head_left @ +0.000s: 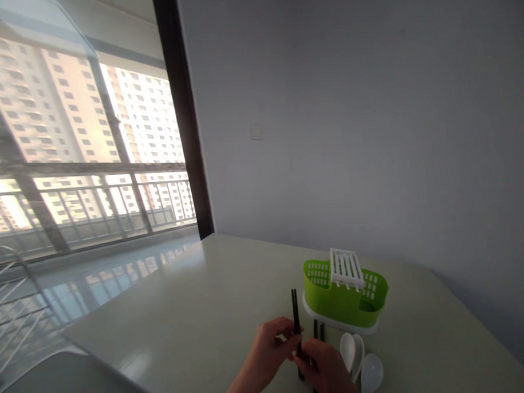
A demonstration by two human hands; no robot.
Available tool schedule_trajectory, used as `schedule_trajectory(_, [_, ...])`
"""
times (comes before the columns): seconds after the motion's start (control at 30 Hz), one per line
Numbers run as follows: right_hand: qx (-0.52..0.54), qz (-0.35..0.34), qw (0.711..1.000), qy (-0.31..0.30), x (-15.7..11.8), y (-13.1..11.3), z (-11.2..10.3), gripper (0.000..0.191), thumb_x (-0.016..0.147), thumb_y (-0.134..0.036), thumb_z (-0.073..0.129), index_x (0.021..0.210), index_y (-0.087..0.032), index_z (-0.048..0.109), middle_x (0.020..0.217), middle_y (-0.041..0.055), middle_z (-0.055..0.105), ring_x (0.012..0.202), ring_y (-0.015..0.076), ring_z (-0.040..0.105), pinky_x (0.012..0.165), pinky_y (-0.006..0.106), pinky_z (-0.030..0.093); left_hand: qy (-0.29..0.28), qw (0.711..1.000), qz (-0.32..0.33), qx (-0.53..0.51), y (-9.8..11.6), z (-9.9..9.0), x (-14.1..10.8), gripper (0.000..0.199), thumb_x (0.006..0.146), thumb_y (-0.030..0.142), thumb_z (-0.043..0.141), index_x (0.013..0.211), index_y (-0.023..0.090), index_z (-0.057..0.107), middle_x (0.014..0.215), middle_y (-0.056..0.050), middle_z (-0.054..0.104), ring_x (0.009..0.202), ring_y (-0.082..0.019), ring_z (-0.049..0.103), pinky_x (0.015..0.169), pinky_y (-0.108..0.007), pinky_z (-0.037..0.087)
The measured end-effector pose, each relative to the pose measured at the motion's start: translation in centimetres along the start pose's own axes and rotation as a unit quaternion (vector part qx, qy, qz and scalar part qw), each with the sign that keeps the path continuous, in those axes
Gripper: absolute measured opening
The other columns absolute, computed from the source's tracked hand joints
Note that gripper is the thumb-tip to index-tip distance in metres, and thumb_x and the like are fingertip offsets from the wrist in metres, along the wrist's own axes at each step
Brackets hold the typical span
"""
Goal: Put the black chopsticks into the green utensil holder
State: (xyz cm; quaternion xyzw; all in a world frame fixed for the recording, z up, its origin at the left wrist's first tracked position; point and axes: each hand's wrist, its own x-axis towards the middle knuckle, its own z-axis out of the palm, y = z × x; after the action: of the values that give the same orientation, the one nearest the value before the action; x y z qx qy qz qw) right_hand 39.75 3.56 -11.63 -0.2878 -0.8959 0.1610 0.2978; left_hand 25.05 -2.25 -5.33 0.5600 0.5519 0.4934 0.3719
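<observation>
A pair of black chopsticks (295, 310) stands nearly upright between my hands, tips pointing away from me. My left hand (273, 348) pinches the pair around its middle. Lower down, the fingers of my right hand (322, 366) close on the same chopsticks. More black chopsticks (319, 330) lie on the table, partly hidden under my right hand. Several white spoons (371, 375) rest just right of that hand. Behind them sits a green utensil basket (334, 303) with a white base and a white slatted rack (346, 267) across its middle.
The pale table (175, 314) reaches back to a grey wall (349, 130) with a switch plate (256, 132). A chair (57, 381) stands at the table's left edge. Beyond it are a dark door frame (184, 119), a metal rack (16, 308) and large windows.
</observation>
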Motion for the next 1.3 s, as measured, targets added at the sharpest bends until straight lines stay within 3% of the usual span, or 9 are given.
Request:
schedule_trajectory(0.13, [-0.020,-0.032,0.999,0.025,-0.1,0.3,-0.2,0.012,0.082,-0.023,0.052,0.070,-0.021,0.053,0.065,-0.0025,0.056,0.058,0.0125,0.054,0.054,0.021,0.039,-0.008,1.000,0.024,-0.001,1.3,-0.6,0.5,0.018,0.074,0.026,0.059,0.081,0.013,0.068,0.075,-0.003,0.061,0.064,-0.012,0.059,0.054,-0.021,0.053])
schedule_trajectory(0.27, [-0.011,-0.059,0.995,0.084,-0.5,1.6,-1.0,0.014,0.087,-0.023,0.045,0.094,-0.022,0.057,0.073,0.0007,0.060,0.066,0.0146,0.059,0.059,0.023,0.044,0.024,0.997,0.066,0.012,5.1,-2.5,2.4,0.020,0.075,0.028,0.060,0.084,0.012,0.069,0.073,-0.003,0.063,0.061,-0.011,0.059,0.055,-0.022,0.054])
schedule_trajectory(0.37, [-0.049,-0.071,0.987,0.135,-0.8,2.6,-1.8,0.018,0.090,-0.021,0.043,0.101,-0.022,0.057,0.078,0.0023,0.063,0.071,0.0159,0.061,0.064,0.025,0.045,0.077,0.989,0.120,0.037,8.8,-3.9,5.4,0.023,0.075,0.030,0.060,0.088,0.012,0.068,0.074,-0.003,0.066,0.061,-0.011,0.060,0.057,-0.021,0.053])
schedule_trajectory(0.47, [-0.101,-0.094,0.978,0.158,-0.9,3.1,-2.1,0.018,0.088,-0.018,0.046,0.101,-0.023,0.057,0.079,0.0018,0.065,0.073,0.0169,0.062,0.069,0.027,0.045,0.083,0.980,0.165,0.075,10.8,-3.8,9.9,0.023,0.075,0.029,0.059,0.088,0.013,0.068,0.073,-0.002,0.067,0.066,-0.012,0.062,0.058,-0.021,0.053])
schedule_trajectory(0.63, [-0.139,-0.144,0.965,0.169,-0.9,2.7,-0.8,0.016,0.086,-0.015,0.045,0.096,-0.023,0.056,0.069,-0.0004,0.063,0.063,0.0154,0.061,0.068,0.027,0.045,0.045,0.976,0.127,0.173,8.7,-0.7,17.2,0.019,0.077,0.025,0.055,0.085,0.013,0.067,0.071,-0.001,0.067,0.062,-0.010,0.062,0.058,-0.019,0.051])
schedule_trajectory(0.77, [-0.160,-0.154,0.957,0.188,-0.8,2.9,0.7,0.015,0.084,-0.015,0.045,0.091,-0.024,0.055,0.062,-0.0018,0.060,0.056,0.0148,0.058,0.062,0.026,0.043,0.022,0.972,0.102,0.210,5.8,1.9,20.1,0.016,0.074,0.023,0.056,0.077,0.012,0.067,0.064,0.001,0.065,0.058,-0.010,0.060,0.055,-0.019,0.049])
schedule_trajectory(1.0, [-0.166,-0.158,0.950,0.213,-0.7,2.9,1.6,0.015,0.083,-0.017,0.043,0.089,-0.024,0.055,0.058,-0.0021,0.057,0.053,0.0160,0.056,0.054,0.027,0.039,-0.010,0.954,0.086,0.287,3.7,3.7,20.9,0.024,0.074,0.015,0.051,0.090,0.013,0.069,0.078,-0.001,0.069,0.066,-0.012,0.062,0.063,-0.022,0.049])
schedule_trajectory(1.17, [-0.161,-0.150,0.959,0.182,-0.9,2.6,1.2,0.016,0.082,-0.015,0.045,0.091,-0.024,0.055,0.061,-0.0018,0.059,0.056,0.0156,0.057,0.059,0.027,0.040,0.019,0.927,0.084,0.365,3.9,3.5,20.3,0.022,0.075,0.024,0.057,0.093,0.019,0.070,0.100,-0.005,0.068,0.094,-0.022,0.059,0.083,-0.031,0.044])
schedule_trajectory(1.3, [-0.161,-0.164,0.959,0.165,-0.9,2.4,0.6,0.013,0.082,-0.016,0.047,0.090,-0.023,0.055,0.062,-0.0019,0.059,0.057,0.0150,0.057,0.057,0.026,0.038,0.029,0.914,0.082,0.396,4.7,3.2,19.6,0.026,0.075,0.030,0.060,0.098,0.021,0.068,0.105,-0.005,0.066,0.100,-0.023,0.057,0.085,-0.031,0.042])
